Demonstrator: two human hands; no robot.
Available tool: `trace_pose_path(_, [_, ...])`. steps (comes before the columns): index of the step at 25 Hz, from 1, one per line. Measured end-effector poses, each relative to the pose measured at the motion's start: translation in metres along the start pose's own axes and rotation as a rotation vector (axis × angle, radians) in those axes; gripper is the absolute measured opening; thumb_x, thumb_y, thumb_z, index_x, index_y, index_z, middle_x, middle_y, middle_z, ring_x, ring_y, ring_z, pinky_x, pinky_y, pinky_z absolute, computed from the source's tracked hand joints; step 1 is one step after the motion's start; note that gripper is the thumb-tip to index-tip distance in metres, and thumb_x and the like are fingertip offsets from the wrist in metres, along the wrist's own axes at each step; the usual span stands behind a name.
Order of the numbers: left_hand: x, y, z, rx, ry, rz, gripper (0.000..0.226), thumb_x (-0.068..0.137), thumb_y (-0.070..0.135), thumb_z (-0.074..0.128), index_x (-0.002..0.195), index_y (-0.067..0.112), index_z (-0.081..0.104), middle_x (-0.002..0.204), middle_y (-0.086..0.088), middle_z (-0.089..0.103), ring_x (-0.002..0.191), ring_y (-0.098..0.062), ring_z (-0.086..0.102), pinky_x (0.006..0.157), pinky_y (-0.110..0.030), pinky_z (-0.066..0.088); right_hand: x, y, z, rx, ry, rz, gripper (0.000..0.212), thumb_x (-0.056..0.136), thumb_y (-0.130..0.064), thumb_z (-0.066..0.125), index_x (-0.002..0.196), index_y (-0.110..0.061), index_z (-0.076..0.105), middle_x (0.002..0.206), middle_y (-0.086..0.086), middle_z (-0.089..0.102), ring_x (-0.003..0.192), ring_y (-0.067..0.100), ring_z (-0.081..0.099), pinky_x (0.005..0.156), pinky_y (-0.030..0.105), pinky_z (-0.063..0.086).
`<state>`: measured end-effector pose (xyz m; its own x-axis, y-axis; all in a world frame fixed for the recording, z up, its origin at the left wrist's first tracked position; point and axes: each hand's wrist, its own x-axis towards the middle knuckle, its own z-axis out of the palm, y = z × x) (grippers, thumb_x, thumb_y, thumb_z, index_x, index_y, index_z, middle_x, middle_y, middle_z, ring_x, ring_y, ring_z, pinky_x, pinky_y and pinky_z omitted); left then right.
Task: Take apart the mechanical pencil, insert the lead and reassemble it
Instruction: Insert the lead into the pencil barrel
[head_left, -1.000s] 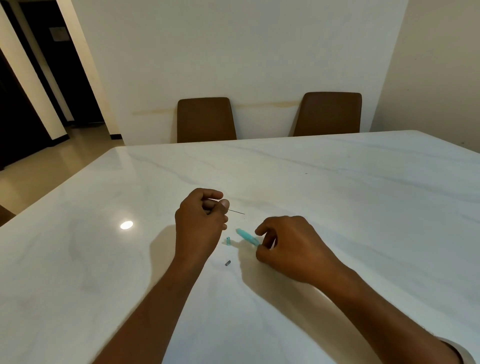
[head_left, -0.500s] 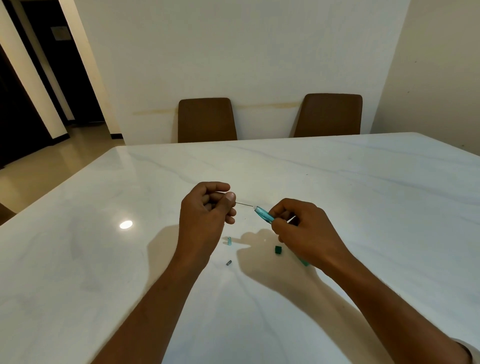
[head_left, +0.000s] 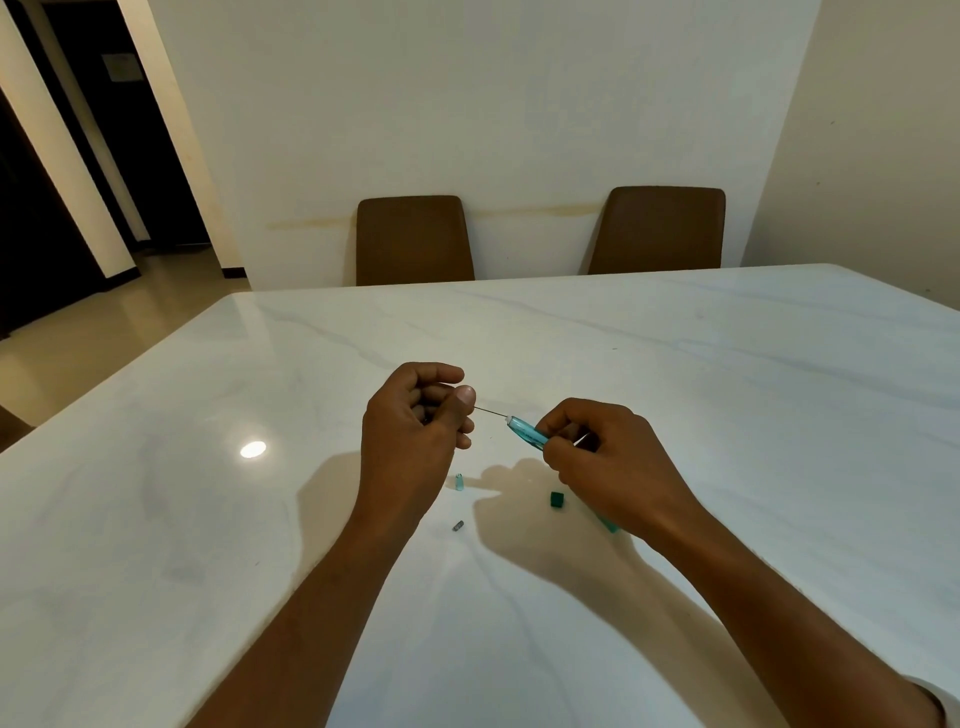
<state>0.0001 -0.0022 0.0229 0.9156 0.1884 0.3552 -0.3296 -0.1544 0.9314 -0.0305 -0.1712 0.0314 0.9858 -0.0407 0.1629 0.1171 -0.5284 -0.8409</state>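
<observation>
While the thin lead (head_left: 491, 411) is pinched by the left hand (head_left: 415, 431), its axis is aimed right at the open end of the teal pencil barrel (head_left: 527, 431), gripped above the table (head_left: 727, 364) by the right hand (head_left: 613, 462).

Left hand (head_left: 415, 431) pinching lead (head_left: 491, 412), right hand (head_left: 613, 462) gripping teal pencil barrel (head_left: 527, 430)

The tabletop (head_left: 675, 364) is showing polished white marble with faint grey veins, glossy enough to be mirroring a lamp. The pencil barrel (head_left: 527, 430) is gleaming as translucent teal plastic. The lead (head_left: 491, 412) is looking thin, dark and matt. Two chair backs (head_left: 414, 239) beyond the tabletop's far edge are appearing as smooth brown leather-like upholstery.
</observation>
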Motion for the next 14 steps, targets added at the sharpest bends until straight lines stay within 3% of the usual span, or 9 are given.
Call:
trace_pose_path(7, [-0.0028,0.0015,0.0038,0.070,-0.028,0.037,0.015,0.086,0.012,0.067,0.094,0.023,0.062,0.075,0.001,0.066,0.065,-0.015,0.067,0.058,-0.020,0.056,0.0001,0.0008,0.0008,-0.008,-0.017,-0.010,0.013,0.083,-0.018,0.062,0.087,-0.028,0.070,0.073,-0.008,0.065,0.046,-0.001,0.056,0.041,0.003,0.038])
trace_pose_path(10, [-0.0045,0.0028,0.0046,0.069,-0.054,0.045,0.015,0.085,0.011,0.068,0.094,0.022,0.062,0.074,0.001,0.066,0.065,-0.015,0.067,0.057,-0.019,0.055,-0.0005,0.0009,0.0012,0.008,-0.030,-0.056,0.013,0.087,-0.031,0.063,0.096,-0.034,0.071,0.078,-0.002,0.069,0.044,-0.003,0.055,0.042,0.003,0.038])
trace_pose_path(14, [-0.0055,0.0035,0.0058,-0.003,-0.101,0.006,0.017,0.083,0.009,0.069,0.095,0.019,0.063,0.075,-0.003,0.070,0.063,-0.014,0.069,0.059,-0.020,0.056,-0.0006,0.0020,0.0022,0.000,-0.029,-0.075,0.016,0.090,-0.034,0.061,0.102,-0.035,0.071,0.083,0.001,0.068,0.043,-0.002,0.055,0.042,0.004,0.038])
